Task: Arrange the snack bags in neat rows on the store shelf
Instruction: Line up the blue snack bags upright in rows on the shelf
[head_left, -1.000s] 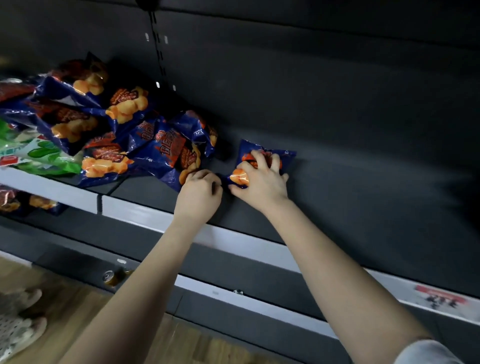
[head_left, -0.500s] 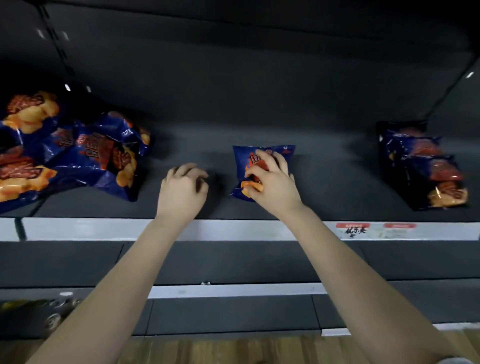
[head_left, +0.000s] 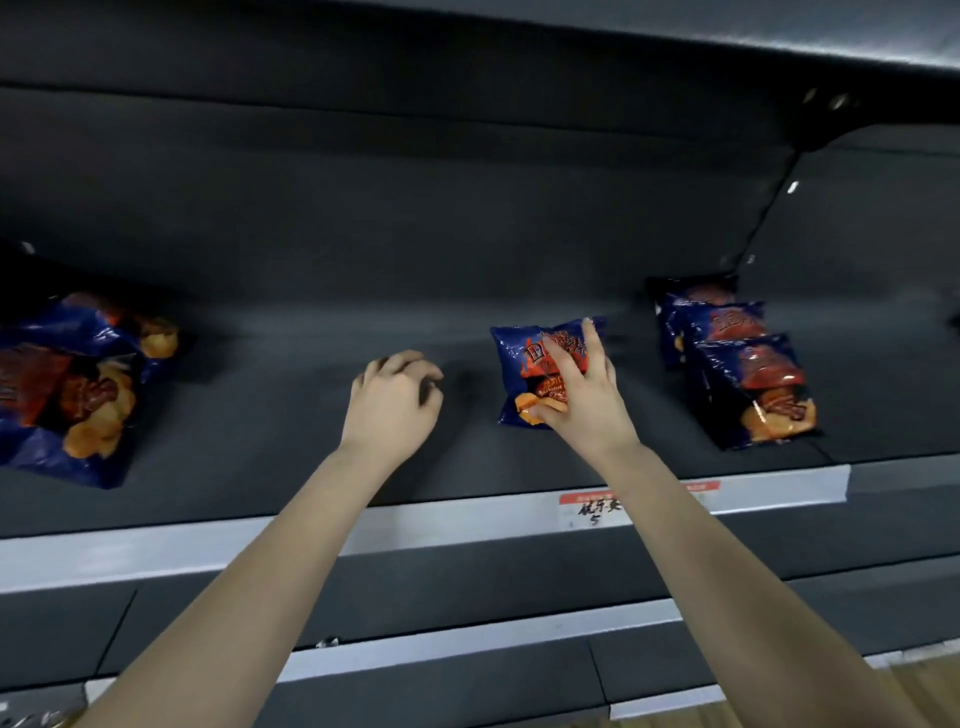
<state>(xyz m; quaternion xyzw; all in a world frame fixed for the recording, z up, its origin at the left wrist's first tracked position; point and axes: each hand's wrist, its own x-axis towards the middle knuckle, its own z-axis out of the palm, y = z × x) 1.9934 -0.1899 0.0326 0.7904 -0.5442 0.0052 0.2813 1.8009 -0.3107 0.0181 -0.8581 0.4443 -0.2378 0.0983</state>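
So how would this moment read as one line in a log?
right hand flat on lone blue bag on shelf | left hand curled, holding nothing | neat row right | loose pile left

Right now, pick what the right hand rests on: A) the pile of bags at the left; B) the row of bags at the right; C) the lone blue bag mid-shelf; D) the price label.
C: the right hand spreads over the lone blue bag, apart from the row of bags and the pile.
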